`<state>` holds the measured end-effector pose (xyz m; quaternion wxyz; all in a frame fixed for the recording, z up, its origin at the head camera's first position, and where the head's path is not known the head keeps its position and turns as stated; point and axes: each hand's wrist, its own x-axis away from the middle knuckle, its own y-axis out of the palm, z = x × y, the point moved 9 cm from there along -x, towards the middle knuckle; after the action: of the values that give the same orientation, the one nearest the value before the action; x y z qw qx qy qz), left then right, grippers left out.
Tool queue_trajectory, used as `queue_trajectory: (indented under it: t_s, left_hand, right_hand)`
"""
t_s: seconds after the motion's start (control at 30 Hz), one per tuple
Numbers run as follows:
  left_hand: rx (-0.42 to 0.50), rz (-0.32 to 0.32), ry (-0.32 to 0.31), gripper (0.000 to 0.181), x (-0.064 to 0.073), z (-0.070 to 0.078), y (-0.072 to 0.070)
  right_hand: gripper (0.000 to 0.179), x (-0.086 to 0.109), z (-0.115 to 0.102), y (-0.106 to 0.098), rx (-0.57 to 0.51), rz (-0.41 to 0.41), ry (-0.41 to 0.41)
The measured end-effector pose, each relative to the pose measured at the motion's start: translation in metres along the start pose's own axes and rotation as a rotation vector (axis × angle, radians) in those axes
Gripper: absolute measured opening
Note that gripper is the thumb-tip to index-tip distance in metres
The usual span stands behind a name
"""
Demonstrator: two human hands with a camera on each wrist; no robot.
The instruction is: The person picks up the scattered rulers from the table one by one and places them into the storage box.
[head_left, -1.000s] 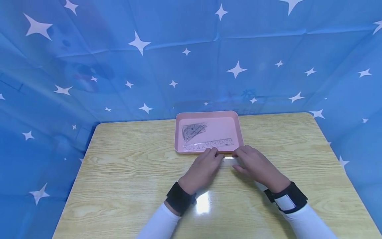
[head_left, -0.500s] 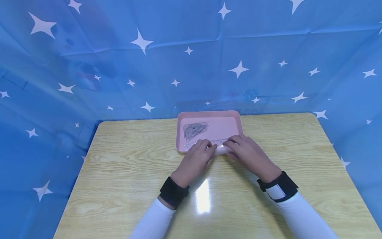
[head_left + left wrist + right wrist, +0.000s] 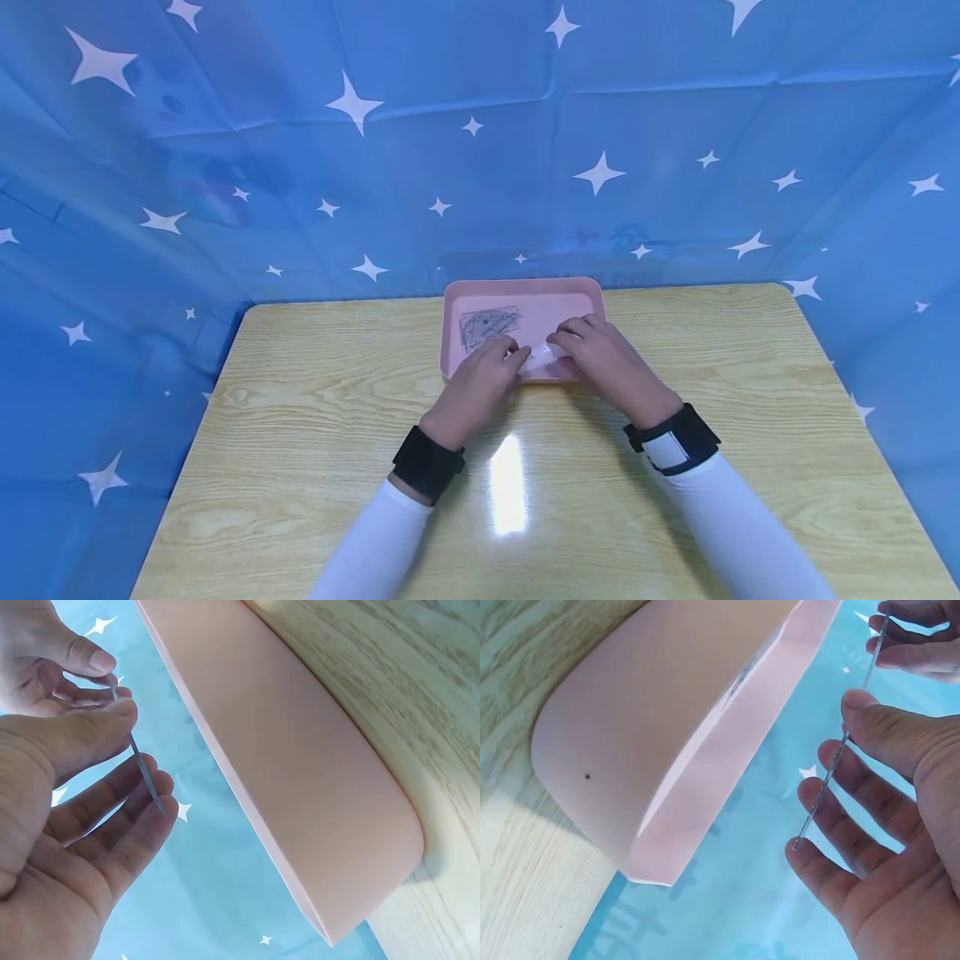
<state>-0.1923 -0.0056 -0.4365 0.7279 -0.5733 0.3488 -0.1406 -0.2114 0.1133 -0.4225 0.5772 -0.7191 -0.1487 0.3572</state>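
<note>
Both hands hold a thin, clear plastic ruler [image 3: 542, 358] above the front part of a pink tray [image 3: 551, 302]. My left hand [image 3: 477, 385] pinches its left end between thumb and fingers. At the other end, my right hand [image 3: 611, 367] grips with the thumb on one side and fingertips on the other. Both wrist views show the ruler [image 3: 144, 771] nearly edge-on, apart from the tray wall [image 3: 630, 727]. Inside the tray, at the left, lie clear drawing templates [image 3: 483, 323], one looking like a protractor; the hands cover the tray's front area.
The tray stands at the back edge of a light wood table [image 3: 322, 400]. A blue cloth with white stars [image 3: 480, 192] hangs behind and beside the table. Wood surface extends to the left, right and front of the tray.
Both hands have carried the ruler forward and slightly left, from in front of the tray to over it. The marked ruler seen lying in the tray is now hidden behind the hands.
</note>
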Motion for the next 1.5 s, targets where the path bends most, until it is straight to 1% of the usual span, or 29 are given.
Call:
queue_trajectory:
  t_s: [0.2,0.33,0.53,0.73,0.87,1.0,1.2,1.37,1.5]
  left_hand:
    - [-0.028,0.010,0.017,0.025,-0.007,-0.007,-0.004]
    - [-0.050,0.011,0.019,0.023,-0.009,-0.009,-0.006]
    - [-0.031,-0.007,0.010,0.021,-0.012,-0.013,-0.006]
    - [-0.008,-0.030,-0.012,0.022,-0.020,-0.023,0.000]
    - [-0.013,-0.054,-0.027,0.024,-0.026,-0.031,0.005]
    - [0.002,-0.080,-0.035,0.022,-0.031,-0.035,0.010]
    - [-0.003,-0.102,-0.043,0.018,-0.039,-0.038,0.015]
    - [0.000,-0.117,-0.039,0.013,-0.045,-0.041,0.022]
    - [0.015,-0.133,-0.036,0.018,-0.047,-0.043,0.031]
  right_hand:
    - [0.029,-0.013,0.006,0.004,-0.006,-0.015,0.001]
    - [0.029,-0.018,0.007,0.006,-0.013,-0.020,-0.002]
    - [0.028,-0.024,0.009,0.010,-0.024,-0.027,0.002]
    - [0.034,-0.034,0.016,0.017,0.004,-0.049,0.039]
    - [0.034,-0.039,0.019,0.021,0.033,-0.053,0.030]
    - [0.034,-0.042,0.021,0.024,0.048,-0.057,0.014]
    - [0.035,-0.045,0.028,0.028,0.017,-0.073,0.013]
    - [0.036,-0.043,0.033,0.032,-0.038,-0.097,0.041]
    - [0.034,-0.040,0.036,0.032,-0.071,-0.098,0.068]
